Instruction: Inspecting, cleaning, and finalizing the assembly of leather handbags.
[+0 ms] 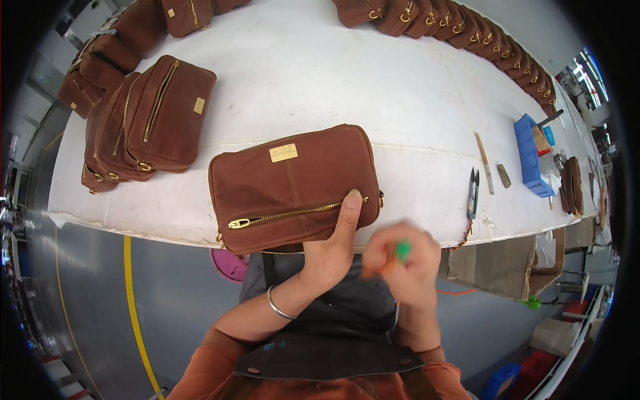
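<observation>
A brown leather bag with a gold plate and a brass zipper lies at the table's near edge, tilted slightly up to the right. My left hand grips its lower right side, with the thumb on the front by the zipper's end and the fingers hidden behind. Just right of the bag, apart from it, my right hand is blurred by motion. Its fingers are closed round a small thing with a green end and an orange part; its kind is too smeared to make out.
More brown bags stand at the left, and a long row of them curves along the far right. Thread snips, a thin stick-like tool and a short stub lie near a blue bin. A cardboard box sits below the table edge.
</observation>
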Motion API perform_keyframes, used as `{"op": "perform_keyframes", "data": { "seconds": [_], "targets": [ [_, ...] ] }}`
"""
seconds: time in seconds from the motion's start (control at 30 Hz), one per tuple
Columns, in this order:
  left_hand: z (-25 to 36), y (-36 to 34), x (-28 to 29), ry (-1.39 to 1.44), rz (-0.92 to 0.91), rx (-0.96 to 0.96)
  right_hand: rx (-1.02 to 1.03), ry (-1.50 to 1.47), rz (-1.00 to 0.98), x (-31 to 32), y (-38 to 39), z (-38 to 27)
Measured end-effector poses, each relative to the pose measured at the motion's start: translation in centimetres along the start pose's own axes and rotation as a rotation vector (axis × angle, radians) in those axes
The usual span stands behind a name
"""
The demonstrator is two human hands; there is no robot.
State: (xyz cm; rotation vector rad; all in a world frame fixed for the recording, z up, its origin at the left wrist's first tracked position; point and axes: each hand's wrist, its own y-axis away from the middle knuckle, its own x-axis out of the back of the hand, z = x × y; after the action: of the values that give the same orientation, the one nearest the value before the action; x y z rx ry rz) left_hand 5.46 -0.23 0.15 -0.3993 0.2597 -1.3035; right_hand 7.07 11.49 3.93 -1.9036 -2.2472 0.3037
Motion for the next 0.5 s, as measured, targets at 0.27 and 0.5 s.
{"op": "perform_keyframes", "data": {
  "seconds": [0.27,0.5],
  "targets": [
    [-0.1,0.1,-0.6,0.432,0.043,0.372,-0.028,-0.092,-0.042,1.5,1.0,1.2],
    [-0.2,0.0,-0.8,0.544,0.084,0.333,0.018,-0.114,0.319,0.2,-0.8,2.3]
  ]
}}
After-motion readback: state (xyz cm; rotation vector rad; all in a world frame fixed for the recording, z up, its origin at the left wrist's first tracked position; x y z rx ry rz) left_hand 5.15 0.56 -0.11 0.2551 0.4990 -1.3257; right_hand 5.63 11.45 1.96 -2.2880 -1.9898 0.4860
